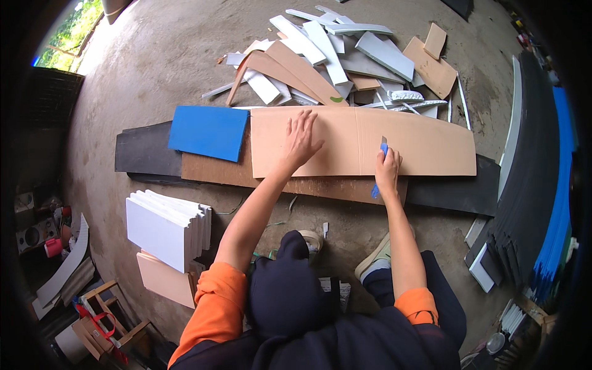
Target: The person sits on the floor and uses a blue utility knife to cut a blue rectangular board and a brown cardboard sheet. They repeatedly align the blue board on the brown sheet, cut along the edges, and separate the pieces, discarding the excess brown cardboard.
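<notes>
at 2 o'clock from centre, a long tan flat board [345, 142] overlies a brown rectangular sheet [216, 168], hiding most of it. the grip of the right hand [388, 169] pinches a blue-handled, metal-bladed knife [383, 148], its middle covered by fingers; whether the tip touches the board cannot be told. the grip of the left hand [301, 140], at 12 o'clock, is spread upon the board. dark marks on the orange fabric right sleeve [414, 301], toward 4 o'clock, are illegible.

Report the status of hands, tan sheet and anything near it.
Left hand spread on tan sheet. Right hand holding blue cutter. Blue panel beside sheet's left end.
</notes>
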Motion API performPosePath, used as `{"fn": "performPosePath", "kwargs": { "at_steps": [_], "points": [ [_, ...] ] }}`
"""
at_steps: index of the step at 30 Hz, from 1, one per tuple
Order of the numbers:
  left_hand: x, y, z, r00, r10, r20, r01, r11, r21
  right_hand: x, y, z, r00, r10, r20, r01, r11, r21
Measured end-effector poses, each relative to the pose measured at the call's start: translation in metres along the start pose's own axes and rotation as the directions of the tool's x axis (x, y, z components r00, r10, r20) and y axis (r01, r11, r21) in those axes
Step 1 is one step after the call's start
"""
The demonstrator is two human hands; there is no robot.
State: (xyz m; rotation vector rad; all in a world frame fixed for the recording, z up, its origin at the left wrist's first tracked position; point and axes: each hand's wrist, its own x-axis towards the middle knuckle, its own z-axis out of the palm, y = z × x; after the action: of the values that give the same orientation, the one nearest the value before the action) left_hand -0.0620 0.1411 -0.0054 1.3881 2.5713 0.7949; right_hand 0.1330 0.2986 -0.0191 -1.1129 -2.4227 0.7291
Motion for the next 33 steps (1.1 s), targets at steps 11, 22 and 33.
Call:
{"fn": "performPosePath", "kwargs": {
  "at_steps": [11, 22, 33],
  "points": [
    [0.085, 0.037, 0.025, 0.957, 0.125, 0.261, -0.178, 0.965, 0.191, -0.007, 0.008, -0.013, 0.993, 0.121, -0.014, -0.115, 0.966, 0.233],
    [0.075, 0.055, -0.026, 0.932, 0.203, 0.301, -0.188, 0.979, -0.079, -0.006, -0.018, -0.052, 0.985, 0.129, -0.117, -0.066, 0.899, 0.433],
    [0.03, 0.133, -0.099, 0.879, 0.477, 0.006, -0.477, 0.879, -0.001, -0.01, -0.05, -0.095, 0.997, 0.051, -0.06, -0.024, 0.924, 0.382]
  ]
}}
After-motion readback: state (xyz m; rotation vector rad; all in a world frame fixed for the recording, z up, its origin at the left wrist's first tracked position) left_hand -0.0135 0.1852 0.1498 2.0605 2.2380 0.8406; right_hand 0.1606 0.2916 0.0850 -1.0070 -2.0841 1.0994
